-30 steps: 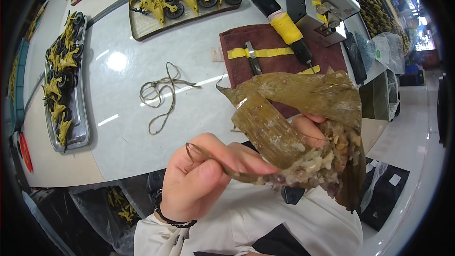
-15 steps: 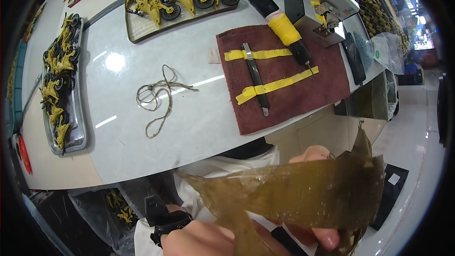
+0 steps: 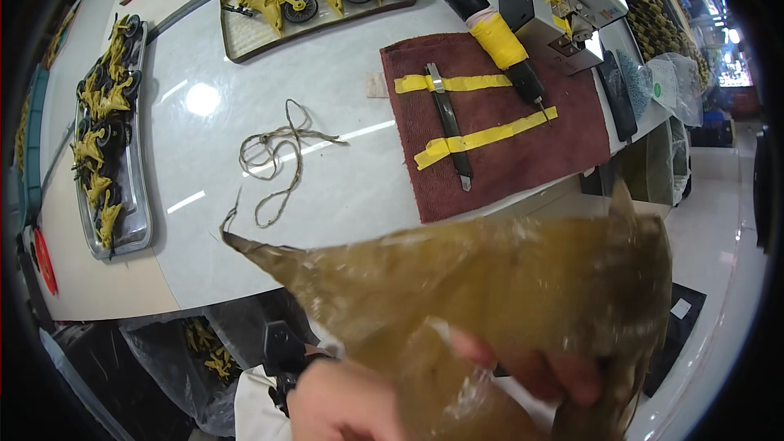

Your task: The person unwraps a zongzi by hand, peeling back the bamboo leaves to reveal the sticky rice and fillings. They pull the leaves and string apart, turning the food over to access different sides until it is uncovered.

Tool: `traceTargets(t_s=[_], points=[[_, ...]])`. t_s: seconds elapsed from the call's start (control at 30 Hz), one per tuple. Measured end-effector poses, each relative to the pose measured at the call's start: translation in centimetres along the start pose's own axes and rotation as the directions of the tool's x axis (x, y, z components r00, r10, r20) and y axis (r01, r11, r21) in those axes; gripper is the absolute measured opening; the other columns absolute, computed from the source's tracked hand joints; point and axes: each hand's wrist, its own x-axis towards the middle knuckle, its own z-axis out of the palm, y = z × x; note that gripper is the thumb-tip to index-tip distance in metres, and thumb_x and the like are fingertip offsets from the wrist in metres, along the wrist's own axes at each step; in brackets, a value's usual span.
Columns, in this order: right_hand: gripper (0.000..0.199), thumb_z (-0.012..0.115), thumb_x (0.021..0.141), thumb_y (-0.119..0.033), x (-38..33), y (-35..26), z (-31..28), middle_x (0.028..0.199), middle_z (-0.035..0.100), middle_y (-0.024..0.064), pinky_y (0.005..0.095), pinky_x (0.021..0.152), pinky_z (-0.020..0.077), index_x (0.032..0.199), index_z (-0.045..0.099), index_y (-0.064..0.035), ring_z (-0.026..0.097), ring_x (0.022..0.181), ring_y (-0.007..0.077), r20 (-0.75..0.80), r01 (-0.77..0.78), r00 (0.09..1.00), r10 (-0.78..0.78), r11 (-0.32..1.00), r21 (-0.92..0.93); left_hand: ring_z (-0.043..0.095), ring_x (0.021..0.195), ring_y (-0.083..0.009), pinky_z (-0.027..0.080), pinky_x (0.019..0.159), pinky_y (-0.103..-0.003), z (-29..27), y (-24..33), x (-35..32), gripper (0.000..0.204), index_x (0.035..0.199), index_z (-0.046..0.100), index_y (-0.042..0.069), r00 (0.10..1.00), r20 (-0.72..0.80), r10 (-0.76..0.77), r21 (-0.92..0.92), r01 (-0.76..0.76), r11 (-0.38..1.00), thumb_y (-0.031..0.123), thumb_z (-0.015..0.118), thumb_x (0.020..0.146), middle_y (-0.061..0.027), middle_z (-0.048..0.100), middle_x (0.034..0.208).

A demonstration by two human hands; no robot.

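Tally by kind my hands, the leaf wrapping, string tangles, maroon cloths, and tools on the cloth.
Left hand and right hand: 2
Leaf wrapping: 1
String tangle: 1
Maroon cloth: 1
Tools, black cutter and yellow-taped power tool: 2
Total: 7

White table (image 3: 204, 167) with string (image 3: 298, 165), cloth (image 3: 498, 175), trays (image 3: 137, 220)

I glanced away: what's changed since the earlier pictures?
The brown leaf has moved lower and spread out, its pointed tip further left; its sticky filling is out of sight. The left hand has dropped, its grip too blurred to judge; the right hand stays at the leaf. The cutter knife now shows end to end. String and red cloth stay put.
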Motion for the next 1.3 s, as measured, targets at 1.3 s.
traceTargets(t_s=[1.3], points=[[0.052, 0.055, 0.068, -0.009, 0.3, 0.6, -5.1, 0.107, 0.049, 0.0193, 0.0444, 0.081, 0.0430, 0.115, 0.036, 0.0031, 0.052, 0.096, 0.0337, -0.299, 0.165, 0.948, -0.105, 0.970, 0.181, 0.054, 0.084, -0.0180, 0.044, 0.069, -0.028, -5.8, 1.0, 2.9, 0.026, 0.108, 0.042, 0.006, 0.909, -0.404, -0.102, -0.170, 0.035, 0.985, 0.020, 0.047, 0.085, -0.0088, 0.051, 0.093]])
